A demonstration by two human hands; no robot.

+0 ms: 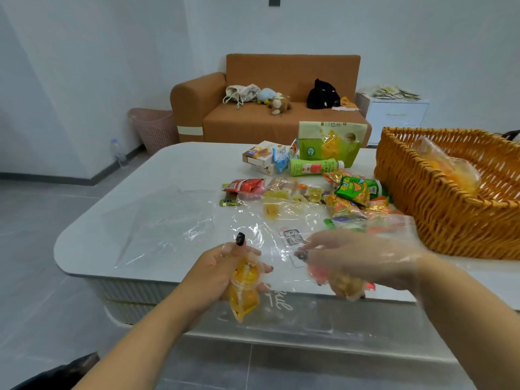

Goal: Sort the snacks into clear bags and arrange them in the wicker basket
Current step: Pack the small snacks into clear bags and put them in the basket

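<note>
Two hands are closest to us, low over the near edge of the white rounded table [118,220]. Our left hand [225,274] has its fingers curled round two small yellow jelly cups [244,288], stacked one over the other against the palm. Our right hand [363,263] is inside a big clear plastic bag [281,308] that hangs over the table edge, and its fingers curl round more small jelly cups, pink and yellow [337,278]. That hand is blurry, so we cannot tell just how each fingertip sits.

We think the cups are light and a bit squishy, with slick plastic sides (they could pop out if squeezed hard). Holding them round the middle with a soft grip looks best. The bag is thin, floppy and slippery, so we would pinch it by the top edge to keep its mouth wide.

A little farther, another flat clear plastic bag [160,220] lies on the table to the left. Past it sit more loose yellow jelly cups [274,202], a red crinkly snack packet [247,185] and a green crinkly chip packet [356,190]. These feel puffy and crush easily, we guess.

On the right stands the woven orange wicker basket [439,215], stiff and steady, with one filled clear bag of orange snacks [447,167] already inside. Farther back lie a green plastic bottle [315,166] and a tall green pouch [329,143]. Far off is a brown sofa [267,108].
</note>
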